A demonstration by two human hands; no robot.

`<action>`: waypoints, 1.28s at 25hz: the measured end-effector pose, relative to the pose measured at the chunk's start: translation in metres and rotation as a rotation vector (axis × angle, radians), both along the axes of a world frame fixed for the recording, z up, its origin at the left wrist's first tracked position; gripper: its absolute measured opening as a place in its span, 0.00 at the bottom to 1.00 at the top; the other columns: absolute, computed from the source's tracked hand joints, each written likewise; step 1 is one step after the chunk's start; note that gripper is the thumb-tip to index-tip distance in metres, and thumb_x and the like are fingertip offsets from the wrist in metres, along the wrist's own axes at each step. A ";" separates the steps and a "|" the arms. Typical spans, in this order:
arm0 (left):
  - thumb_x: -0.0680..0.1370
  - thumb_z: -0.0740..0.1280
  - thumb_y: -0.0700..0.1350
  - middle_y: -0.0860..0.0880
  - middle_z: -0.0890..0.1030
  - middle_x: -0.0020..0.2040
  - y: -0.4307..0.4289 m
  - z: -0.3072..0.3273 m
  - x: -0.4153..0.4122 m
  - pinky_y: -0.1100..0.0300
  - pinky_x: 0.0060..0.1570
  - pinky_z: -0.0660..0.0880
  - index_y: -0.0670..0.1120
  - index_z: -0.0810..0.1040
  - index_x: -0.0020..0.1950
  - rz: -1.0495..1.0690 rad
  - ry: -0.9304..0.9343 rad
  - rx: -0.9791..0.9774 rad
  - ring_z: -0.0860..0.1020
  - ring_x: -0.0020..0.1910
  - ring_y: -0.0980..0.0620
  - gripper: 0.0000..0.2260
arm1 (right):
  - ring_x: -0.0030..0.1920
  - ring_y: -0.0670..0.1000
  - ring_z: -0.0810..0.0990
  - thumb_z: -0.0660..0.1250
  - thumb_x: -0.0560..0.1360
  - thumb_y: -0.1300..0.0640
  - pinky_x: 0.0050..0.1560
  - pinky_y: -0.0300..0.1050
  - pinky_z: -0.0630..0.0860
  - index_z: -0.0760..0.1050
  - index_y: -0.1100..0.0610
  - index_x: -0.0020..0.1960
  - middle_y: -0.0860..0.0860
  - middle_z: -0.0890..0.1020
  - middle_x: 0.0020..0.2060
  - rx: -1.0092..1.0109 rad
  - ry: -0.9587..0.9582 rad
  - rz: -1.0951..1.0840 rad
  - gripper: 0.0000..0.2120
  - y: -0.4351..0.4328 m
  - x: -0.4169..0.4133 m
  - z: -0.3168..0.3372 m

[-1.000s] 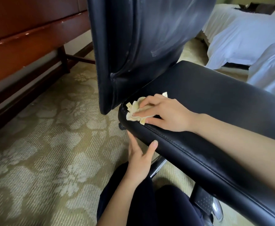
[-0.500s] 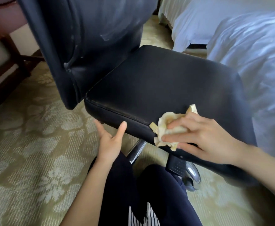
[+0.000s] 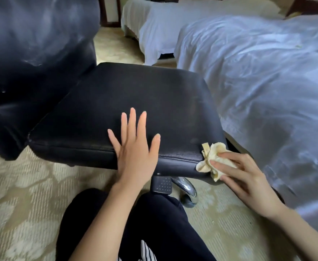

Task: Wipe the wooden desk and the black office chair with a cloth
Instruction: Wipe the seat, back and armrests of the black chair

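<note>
Our left hand (image 3: pixel 135 147) lies flat, fingers spread wide, on the near edge of the black chair seat (image 3: pixel 135 102), its leather dull and scuffed. Our right hand (image 3: pixel 243 176) pinches a crumpled pale-yellow cloth (image 3: pixel 211 159) against the seat's near right corner.

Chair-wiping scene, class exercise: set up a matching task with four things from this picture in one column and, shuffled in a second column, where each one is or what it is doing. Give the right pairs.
Things
1. left hand
2. right hand
3. cloth
4. bed

Places or states
A. bunched at the seat's near right corner
B. flat, fingers spread, on the seat's front edge
C. covered in white, right of the chair
D. pressing the cloth

Pairs: 1-B, 2-D, 3-A, 4-C
</note>
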State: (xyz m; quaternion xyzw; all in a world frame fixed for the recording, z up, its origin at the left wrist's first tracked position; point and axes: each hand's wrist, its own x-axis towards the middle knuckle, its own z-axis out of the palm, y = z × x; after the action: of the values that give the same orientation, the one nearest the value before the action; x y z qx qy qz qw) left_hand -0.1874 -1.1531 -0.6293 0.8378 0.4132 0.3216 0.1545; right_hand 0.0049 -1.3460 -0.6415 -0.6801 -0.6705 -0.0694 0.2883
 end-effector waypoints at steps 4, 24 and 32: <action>0.78 0.40 0.60 0.48 0.41 0.78 0.005 -0.002 0.010 0.40 0.71 0.38 0.47 0.41 0.78 0.067 0.356 0.057 0.37 0.76 0.49 0.32 | 0.54 0.54 0.75 0.60 0.78 0.47 0.60 0.37 0.65 0.73 0.45 0.64 0.45 0.74 0.58 0.048 0.119 -0.068 0.15 0.007 0.001 0.000; 0.78 0.35 0.60 0.46 0.49 0.78 0.002 0.007 0.013 0.45 0.73 0.42 0.45 0.50 0.78 0.123 0.541 0.077 0.45 0.77 0.49 0.32 | 0.58 0.55 0.72 0.65 0.76 0.53 0.62 0.48 0.65 0.78 0.52 0.60 0.51 0.74 0.58 -0.328 0.074 -0.017 0.13 0.227 0.013 0.049; 0.77 0.38 0.59 0.45 0.53 0.78 0.002 0.003 0.014 0.45 0.73 0.44 0.45 0.54 0.77 0.139 0.532 0.079 0.49 0.77 0.49 0.33 | 0.53 0.56 0.69 0.65 0.77 0.50 0.59 0.48 0.66 0.76 0.47 0.63 0.54 0.71 0.50 -0.266 0.122 -0.080 0.15 0.206 0.005 0.049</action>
State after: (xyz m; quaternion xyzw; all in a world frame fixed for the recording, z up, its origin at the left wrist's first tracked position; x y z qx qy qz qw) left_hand -0.1736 -1.1512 -0.6266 0.8679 0.4827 0.1161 -0.0147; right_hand 0.0095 -1.1400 -0.5927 -0.7414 -0.6274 0.0498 0.2327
